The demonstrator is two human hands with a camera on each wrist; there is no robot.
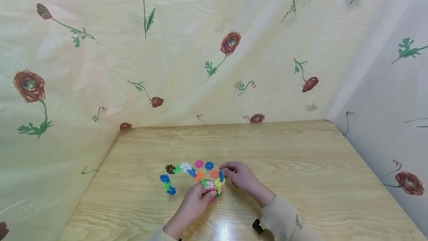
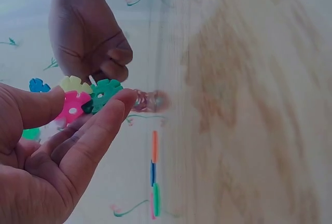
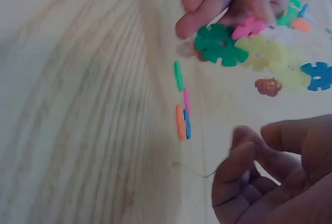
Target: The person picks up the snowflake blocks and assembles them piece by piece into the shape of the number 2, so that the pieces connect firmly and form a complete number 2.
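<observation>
background: cream cloth (image 1: 187, 58) printed with red flowers and green stems, hung behind and at both sides. surface: pale wood-grain tabletop (image 1: 301, 151), far edge meeting the cloth.

item, one: curved chain of notched, flower-shaped plastic discs (image 1: 199, 175) in mixed colours, well short of the tabletop's far edge, nearer its left edge than its right. brown disc (image 1: 170, 169) at the bend; blue disc (image 1: 172, 190) at the left tail.

item, held: bright pink notched plastic disc (image 2: 72, 107) of that chain, pinched under the thumb of my left hand (image 1: 197, 198); dark green disc (image 2: 106, 93) and pale yellow disc (image 2: 74, 85) adjoin it.

item, one: my right hand (image 1: 242, 176), fingers loosely bent, nothing visible between them, near the blue end disc (image 3: 317, 76).

items, loose, between the chain and the far edge: pink plastic flower disc (image 1: 199, 163), blue plastic flower disc (image 1: 209, 165).

item, one: beige sleeve (image 1: 287, 218) with dark stitching, right arm.
</observation>
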